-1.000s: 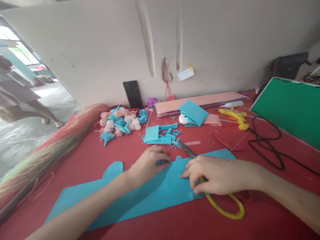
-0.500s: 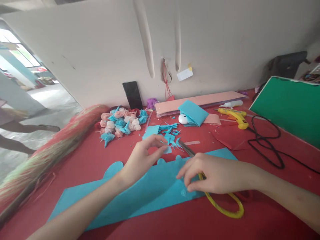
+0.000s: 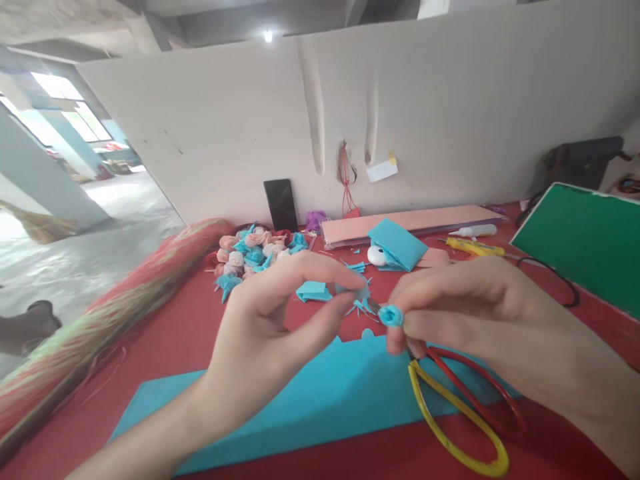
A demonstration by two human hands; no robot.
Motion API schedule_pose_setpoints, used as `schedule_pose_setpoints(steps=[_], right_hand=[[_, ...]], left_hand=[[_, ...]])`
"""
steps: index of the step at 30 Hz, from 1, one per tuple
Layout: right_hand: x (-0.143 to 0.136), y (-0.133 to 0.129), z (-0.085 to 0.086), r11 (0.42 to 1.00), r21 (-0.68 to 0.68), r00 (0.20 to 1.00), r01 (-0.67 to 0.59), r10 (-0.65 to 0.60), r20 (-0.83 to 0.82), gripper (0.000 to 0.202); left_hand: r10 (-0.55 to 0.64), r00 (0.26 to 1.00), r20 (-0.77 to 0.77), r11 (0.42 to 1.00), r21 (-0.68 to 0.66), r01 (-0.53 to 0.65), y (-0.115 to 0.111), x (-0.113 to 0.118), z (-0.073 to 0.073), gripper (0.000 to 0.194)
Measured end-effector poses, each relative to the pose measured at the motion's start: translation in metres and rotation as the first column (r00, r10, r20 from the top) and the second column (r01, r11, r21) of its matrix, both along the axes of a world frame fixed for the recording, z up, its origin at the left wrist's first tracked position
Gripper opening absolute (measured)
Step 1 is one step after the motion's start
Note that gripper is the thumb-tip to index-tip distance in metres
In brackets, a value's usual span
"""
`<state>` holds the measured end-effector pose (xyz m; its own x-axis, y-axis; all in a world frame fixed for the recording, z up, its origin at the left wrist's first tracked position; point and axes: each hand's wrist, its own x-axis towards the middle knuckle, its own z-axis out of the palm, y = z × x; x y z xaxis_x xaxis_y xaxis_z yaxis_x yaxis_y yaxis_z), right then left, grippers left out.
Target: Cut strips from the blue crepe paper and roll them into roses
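Note:
In the head view, my right hand [image 3: 450, 307] pinches a small rolled blue paper bud [image 3: 391, 315] between thumb and fingers. Close by on the left, my left hand [image 3: 285, 333] has thumb and forefinger closed on a small pale blue paper piece [image 3: 359, 291], partly covered by the fingertips. Below both hands lies a long blue paper sheet [image 3: 295, 413]. Scissors with one yellow and one red handle loop [image 3: 450, 427] rest on it under my right hand, which hides part of them. Blue paper scraps [image 3: 313, 291] lie just beyond my hands.
Finished paper roses [image 3: 253, 253] in pink, white and blue are heaped behind my left hand. Further back are a black phone [image 3: 281, 203], a folded blue paper stack [image 3: 397, 245], a pink strip pack [image 3: 415, 223], a yellow glue gun [image 3: 475, 247] and a green board [image 3: 585, 247].
My right hand has risen from the sheet and now holds the blue bud. The left hand has closed on a pale blue piece and come nearer the right. The view has tilted up.

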<state>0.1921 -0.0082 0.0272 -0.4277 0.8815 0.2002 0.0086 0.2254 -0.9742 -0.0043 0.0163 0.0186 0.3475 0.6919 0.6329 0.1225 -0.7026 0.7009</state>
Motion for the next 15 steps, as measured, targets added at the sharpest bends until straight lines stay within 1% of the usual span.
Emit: schedule_pose_setpoints(steps=[2,4,6,10,12,15], right_hand=[[-0.0031,-0.0008,-0.0019,0.993,-0.105,0.995,-0.045,0.035,-0.099,0.015],[-0.0061,-0.0016,-0.0039,0.978,-0.200,0.984,-0.051,0.015,-0.177,0.011],[-0.0081,-0.0015,-0.0053,0.963,-0.260,0.976,-0.067,0.009,-0.219,0.008],[-0.0072,0.0003,-0.0075,0.941,-0.294,0.969,-0.165,0.099,-0.228,0.008],[-0.0054,0.0006,-0.0084,0.935,-0.303,0.969,-0.184,0.120,-0.218,0.008],[-0.0033,0.0001,-0.0081,0.918,-0.330,0.967,-0.218,0.159,-0.197,0.008]], left_hand=[[-0.086,0.996,-0.010,0.996,-0.032,0.085,-0.0007,-0.0001,-0.0023,0.015],[-0.179,0.984,-0.009,0.982,-0.053,0.179,-0.0016,0.0008,-0.0051,0.015],[-0.231,0.973,0.020,0.972,-0.046,0.232,-0.0025,0.0023,-0.0073,0.016],[-0.225,0.973,0.042,0.974,-0.031,0.226,-0.0032,0.0041,-0.0082,0.013],[-0.230,0.973,0.021,0.973,-0.023,0.231,-0.0029,0.0041,-0.0075,0.012],[-0.261,0.965,-0.024,0.965,-0.009,0.261,-0.0020,0.0039,-0.0056,0.016]])
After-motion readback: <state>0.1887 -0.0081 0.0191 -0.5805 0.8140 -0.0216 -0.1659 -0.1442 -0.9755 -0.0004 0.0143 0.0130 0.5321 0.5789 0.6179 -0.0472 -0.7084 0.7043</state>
